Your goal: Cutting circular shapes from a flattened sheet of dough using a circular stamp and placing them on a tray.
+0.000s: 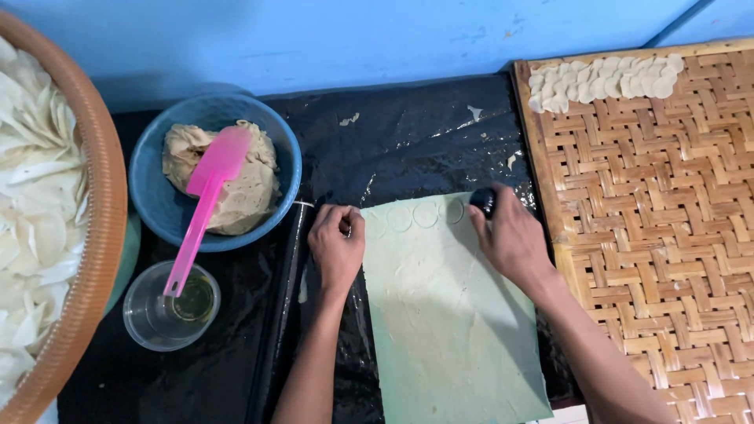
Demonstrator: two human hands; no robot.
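Right hand [512, 235], grip clamped on a round black cutter [483, 201], left hand [336, 245] curled shut, pressing smooth pale dough sheet [448, 314].

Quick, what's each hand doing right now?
Left hand: fingers curled, pressing the dough sheet at its top left corner.
Right hand: closed around a dark round cutter.

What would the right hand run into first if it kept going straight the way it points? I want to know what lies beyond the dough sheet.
The right hand, holding a small dark round cutter, points up and slightly left. Beyond the dough sheet lies bare black plastic sheeting, then probably the blue wall.
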